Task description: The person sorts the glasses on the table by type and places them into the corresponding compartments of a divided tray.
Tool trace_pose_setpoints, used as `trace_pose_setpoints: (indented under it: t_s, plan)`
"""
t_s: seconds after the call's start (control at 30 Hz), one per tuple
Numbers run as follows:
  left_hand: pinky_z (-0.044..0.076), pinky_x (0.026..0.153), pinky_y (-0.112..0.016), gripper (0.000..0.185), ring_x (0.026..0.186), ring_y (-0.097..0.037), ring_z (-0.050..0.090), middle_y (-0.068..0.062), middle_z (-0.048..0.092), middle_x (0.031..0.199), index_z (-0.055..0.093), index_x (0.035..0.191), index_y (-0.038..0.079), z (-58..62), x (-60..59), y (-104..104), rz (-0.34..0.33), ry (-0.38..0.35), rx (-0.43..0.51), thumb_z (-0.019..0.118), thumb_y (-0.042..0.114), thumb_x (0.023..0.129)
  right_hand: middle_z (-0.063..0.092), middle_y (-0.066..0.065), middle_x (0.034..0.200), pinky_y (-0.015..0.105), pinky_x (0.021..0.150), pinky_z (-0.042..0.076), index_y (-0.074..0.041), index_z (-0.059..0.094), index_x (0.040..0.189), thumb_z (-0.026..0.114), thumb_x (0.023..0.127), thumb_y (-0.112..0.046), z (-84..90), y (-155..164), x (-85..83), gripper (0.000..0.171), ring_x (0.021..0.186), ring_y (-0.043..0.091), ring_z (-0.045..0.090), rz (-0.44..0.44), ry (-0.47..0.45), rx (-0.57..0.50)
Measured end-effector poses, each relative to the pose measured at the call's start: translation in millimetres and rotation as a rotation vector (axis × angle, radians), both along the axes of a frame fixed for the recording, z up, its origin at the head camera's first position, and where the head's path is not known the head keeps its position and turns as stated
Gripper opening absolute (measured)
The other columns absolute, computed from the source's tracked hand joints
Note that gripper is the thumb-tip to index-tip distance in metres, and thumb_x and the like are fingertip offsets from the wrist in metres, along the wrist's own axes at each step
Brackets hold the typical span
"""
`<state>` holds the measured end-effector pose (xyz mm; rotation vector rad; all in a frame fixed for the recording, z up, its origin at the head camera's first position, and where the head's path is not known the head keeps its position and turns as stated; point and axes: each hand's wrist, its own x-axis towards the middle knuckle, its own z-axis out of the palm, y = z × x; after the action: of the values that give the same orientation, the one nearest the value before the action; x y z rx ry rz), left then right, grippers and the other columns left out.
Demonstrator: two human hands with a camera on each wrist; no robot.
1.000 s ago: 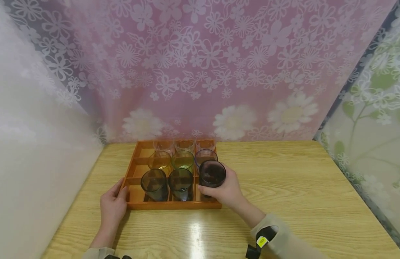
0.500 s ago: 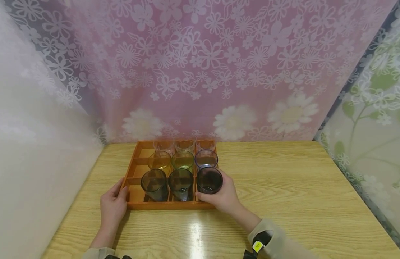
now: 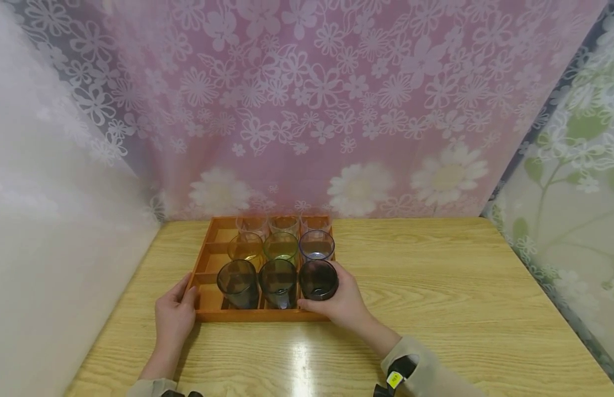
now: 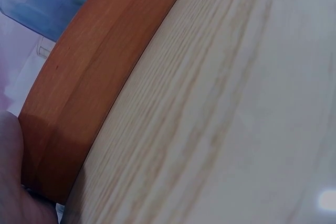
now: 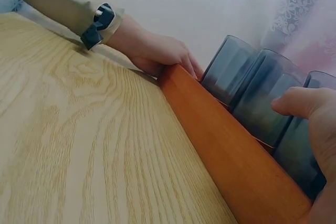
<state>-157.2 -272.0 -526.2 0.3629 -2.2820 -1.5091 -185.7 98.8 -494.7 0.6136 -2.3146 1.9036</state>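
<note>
Nearest the viewer, a beige sleeve cuff with a dark strap (image 3: 403,368) leads to the right hand (image 3: 343,303), which grasps a dark smoky drinking glass (image 3: 318,280) standing upright in the front right compartment of an orange-brown wooden divided tray (image 3: 257,315); the thumb (image 5: 294,103) curls across the glass's near side in the right wrist view. The left hand (image 3: 174,314) rests against the tray's front left corner, fingers fairly straight along the wood, holding it rather than gripping round anything. The tray lies on a pale wood-grain table (image 3: 436,286), towards its left rear. Front row, left to right: a dark grey glass (image 3: 238,284), a second dark grey glass (image 3: 278,283), then the held one, all just beside each other. Middle row behind: an amber-tinted glass (image 3: 245,247), a green-tinted glass (image 3: 281,246), a blue-rimmed clear glass (image 3: 316,245). Rear row: three clear glasses (image 3: 284,223), faint against the backdrop. Beyond the table hangs a pink curtain with white flower print (image 3: 307,99); a green leaf-patterned curtain (image 3: 575,165) closes the right side
</note>
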Motion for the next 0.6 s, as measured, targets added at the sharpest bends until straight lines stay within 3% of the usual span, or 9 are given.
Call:
trace_pose_setpoints:
  t_s: [0.33, 0.6]
  plan:
    - [0.041, 0.091, -0.003, 0.042, 0.137, -0.032, 0.053, -0.02, 0.06, 0.144, 0.061, 0.147, -0.001, 0.0, -7.1, 0, -0.006, -0.006, -0.018, 0.062, 0.003, 0.105, 0.068, 0.005, 0.129, 0.054, 0.101, 0.052, -0.013, 0.061, 0.138, 0.103, 0.067, -0.015, -0.2, 3, -2.7, 0.082, 0.118, 0.026, 0.064, -0.058, -0.026, -0.002]
    - [0.042, 0.088, -0.003, 0.044, 0.136, -0.034, 0.054, -0.022, 0.059, 0.145, 0.058, 0.149, -0.003, 3.3, -13.0, -15, -0.055, -0.048, -0.054, 0.063, 0.009, 0.107, 0.058, 0.008, 0.144, 0.04, 0.118, 0.04, -0.002, 0.045, 0.153, 0.1, 0.073, -0.011, 8.9, 14, -4.8, 0.097, 0.137, 0.024, 0.054, -0.004, -0.092, -0.049]
